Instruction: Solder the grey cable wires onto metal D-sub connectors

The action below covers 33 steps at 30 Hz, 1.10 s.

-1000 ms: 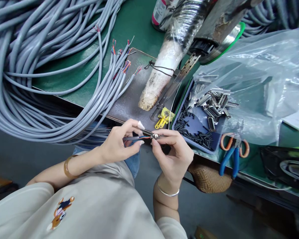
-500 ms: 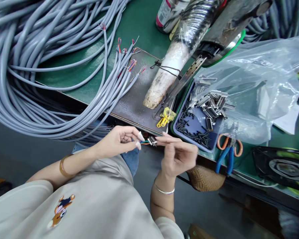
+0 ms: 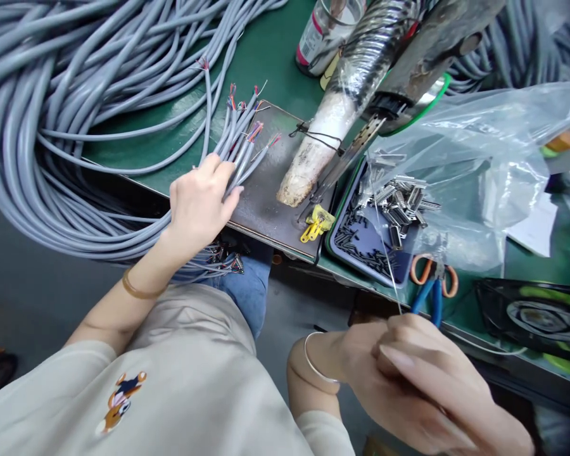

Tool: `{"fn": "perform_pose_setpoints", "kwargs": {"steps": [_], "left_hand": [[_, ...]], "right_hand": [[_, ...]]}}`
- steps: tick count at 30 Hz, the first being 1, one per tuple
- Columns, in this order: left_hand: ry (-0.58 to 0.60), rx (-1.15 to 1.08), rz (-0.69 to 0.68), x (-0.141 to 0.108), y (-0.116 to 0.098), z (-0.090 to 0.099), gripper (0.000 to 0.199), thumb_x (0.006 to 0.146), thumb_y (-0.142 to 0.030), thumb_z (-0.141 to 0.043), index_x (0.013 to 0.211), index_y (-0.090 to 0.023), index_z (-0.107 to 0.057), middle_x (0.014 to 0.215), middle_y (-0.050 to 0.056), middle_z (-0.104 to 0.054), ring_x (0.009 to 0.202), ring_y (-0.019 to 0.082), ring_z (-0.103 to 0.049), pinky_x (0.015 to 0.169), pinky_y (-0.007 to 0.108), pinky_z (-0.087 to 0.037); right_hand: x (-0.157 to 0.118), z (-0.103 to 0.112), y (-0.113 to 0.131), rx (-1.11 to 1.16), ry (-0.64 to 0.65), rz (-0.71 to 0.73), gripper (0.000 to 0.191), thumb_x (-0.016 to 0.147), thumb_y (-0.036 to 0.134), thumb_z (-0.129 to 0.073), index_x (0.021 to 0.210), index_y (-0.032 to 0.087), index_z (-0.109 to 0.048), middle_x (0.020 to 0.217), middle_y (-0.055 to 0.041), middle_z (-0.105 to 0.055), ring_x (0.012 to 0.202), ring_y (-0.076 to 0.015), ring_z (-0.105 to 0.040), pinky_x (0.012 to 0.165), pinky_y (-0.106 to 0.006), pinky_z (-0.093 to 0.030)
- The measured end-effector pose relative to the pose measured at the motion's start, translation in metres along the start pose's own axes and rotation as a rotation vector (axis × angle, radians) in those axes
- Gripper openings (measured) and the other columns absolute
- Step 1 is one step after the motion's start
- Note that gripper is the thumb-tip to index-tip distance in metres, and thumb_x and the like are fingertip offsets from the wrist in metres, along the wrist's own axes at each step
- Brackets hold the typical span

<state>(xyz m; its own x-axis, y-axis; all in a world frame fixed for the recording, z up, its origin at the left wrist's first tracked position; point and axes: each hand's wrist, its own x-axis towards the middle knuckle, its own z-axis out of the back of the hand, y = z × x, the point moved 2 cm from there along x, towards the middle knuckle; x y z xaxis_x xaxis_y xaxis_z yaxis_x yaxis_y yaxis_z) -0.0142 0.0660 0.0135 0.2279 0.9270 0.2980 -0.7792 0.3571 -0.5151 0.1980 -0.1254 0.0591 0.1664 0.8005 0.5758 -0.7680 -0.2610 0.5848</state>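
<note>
My left hand [image 3: 202, 199] lies over the stripped-end bundle of grey cables [image 3: 137, 237], its fingers wrapped round some of them. Coloured wire ends [image 3: 255, 132] stick out beyond it over the dark plate [image 3: 261, 212]. My right hand [image 3: 418, 373] is raised close to the camera at the lower right, fingers curled and blurred; a thin white strand [image 3: 388, 266] runs up from it across the tray. Below my left hand, cables with metal connectors [image 3: 237, 263] hang by the table edge.
A blue tray [image 3: 330, 244] holds metal connectors and small black pieces. Beside it lie pliers [image 3: 436, 285] and a plastic bag [image 3: 484, 158]. A wrapped duct [image 3: 325, 130] and soldering iron [image 3: 351, 149] stand over the plate, near yellow clips [image 3: 316, 225]. A black fan [image 3: 541, 316] sits right.
My left hand has moved up and left onto the grey cables. My right hand has moved down and right, nearer the camera. The small connector and wires are no longer between my hands.
</note>
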Motion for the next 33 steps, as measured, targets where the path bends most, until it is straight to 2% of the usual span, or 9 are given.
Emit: {"fn": "perform_pose_setpoints", "kwargs": {"steps": [3,8,10,13,15,18,22,30,33], "left_hand": [[-0.019,-0.032,0.04,0.007,0.006,-0.003,0.006,0.086,-0.015,-0.064,0.089,-0.017,-0.069,0.097,0.009,-0.07,0.088,0.023,-0.069,0.079,0.034,-0.049],[-0.18,-0.567,0.168,-0.018,0.01,0.012,0.015,0.079,-0.014,-0.07,0.089,-0.02,-0.061,0.077,-0.001,-0.066,0.067,0.013,-0.062,0.067,0.026,-0.05],[0.024,-0.909,0.206,-0.029,0.0,0.016,0.017,0.08,-0.018,-0.072,0.092,-0.02,-0.06,0.07,-0.003,-0.066,0.06,0.01,-0.062,0.059,0.022,-0.05],[0.616,-1.278,0.227,-0.041,-0.025,0.011,0.018,0.084,-0.026,-0.075,0.094,-0.017,-0.062,0.063,-0.002,-0.068,0.046,0.008,-0.053,0.044,0.019,-0.041],[0.762,-1.367,0.301,-0.045,-0.037,0.002,0.021,0.084,-0.03,-0.076,0.092,-0.016,-0.062,0.063,-0.001,-0.069,0.043,0.006,-0.049,0.042,0.018,-0.038],[0.712,-1.411,0.361,-0.048,-0.045,-0.014,0.023,0.084,-0.031,-0.078,0.094,-0.014,-0.065,0.065,0.0,-0.071,0.043,0.004,-0.047,0.042,0.018,-0.037],[0.605,-1.369,0.355,-0.054,-0.044,-0.027,0.02,0.086,-0.029,-0.077,0.097,-0.012,-0.072,0.067,0.001,-0.071,0.056,0.009,-0.061,0.054,0.019,-0.049],[0.39,-1.208,0.269,-0.056,-0.042,-0.031,0.013,0.081,-0.024,-0.076,0.088,-0.013,-0.077,0.083,0.006,-0.079,0.073,0.014,-0.071,0.068,0.023,-0.057],[0.299,-1.065,0.158,-0.056,-0.042,-0.03,0.008,0.084,-0.019,-0.073,0.085,-0.014,-0.078,0.082,0.006,-0.079,0.071,0.014,-0.068,0.063,0.022,-0.053]], "right_hand": [[0.018,-0.022,0.004,0.076,-0.259,0.295,0.027,0.1,0.048,-0.057,0.099,0.03,-0.076,0.048,0.0037,-0.044,0.039,-0.0127,-0.038,0.042,-0.033,-0.031],[0.025,-0.039,-0.003,0.035,-0.395,0.264,0.022,0.098,0.035,-0.062,0.103,0.025,-0.081,0.051,0.0034,-0.048,0.042,-0.0114,-0.038,0.043,-0.032,-0.03],[0.023,-0.041,-0.005,0.01,-0.398,0.18,0.019,0.096,0.03,-0.063,0.1,0.027,-0.081,0.055,0.0021,-0.057,0.045,-0.0128,-0.046,0.045,-0.032,-0.034],[0.022,-0.045,-0.008,-0.026,-0.305,-0.062,0.016,0.094,0.026,-0.065,0.091,0.027,-0.081,0.062,0.0019,-0.064,0.048,-0.012,-0.051,0.046,-0.029,-0.034],[0.022,-0.05,-0.008,0.004,-0.229,-0.197,0.015,0.094,0.027,-0.067,0.086,0.025,-0.079,0.061,0.0027,-0.061,0.048,-0.0105,-0.049,0.046,-0.027,-0.031],[0.019,-0.058,-0.007,0.084,-0.153,-0.269,0.011,0.093,0.027,-0.07,0.086,0.024,-0.077,0.064,0.0035,-0.06,0.05,-0.0093,-0.047,0.046,-0.026,-0.031],[0.012,-0.066,-0.011,0.108,-0.104,-0.311,0.007,0.093,0.027,-0.071,0.091,0.023,-0.076,0.073,0.0029,-0.064,0.049,-0.0069,-0.039,0.047,-0.025,-0.034],[0.012,-0.079,-0.018,0.152,-0.047,-0.386,0.011,0.094,0.028,-0.069,0.088,0.021,-0.074,0.075,0.0033,-0.063,0.05,-0.0055,-0.036,0.051,-0.024,-0.034],[0.012,-0.081,-0.019,0.174,-0.039,-0.397,0.008,0.093,0.026,-0.07,0.088,0.021,-0.074,0.075,0.0039,-0.063,0.05,-0.0049,-0.034,0.051,-0.024,-0.031]]}}
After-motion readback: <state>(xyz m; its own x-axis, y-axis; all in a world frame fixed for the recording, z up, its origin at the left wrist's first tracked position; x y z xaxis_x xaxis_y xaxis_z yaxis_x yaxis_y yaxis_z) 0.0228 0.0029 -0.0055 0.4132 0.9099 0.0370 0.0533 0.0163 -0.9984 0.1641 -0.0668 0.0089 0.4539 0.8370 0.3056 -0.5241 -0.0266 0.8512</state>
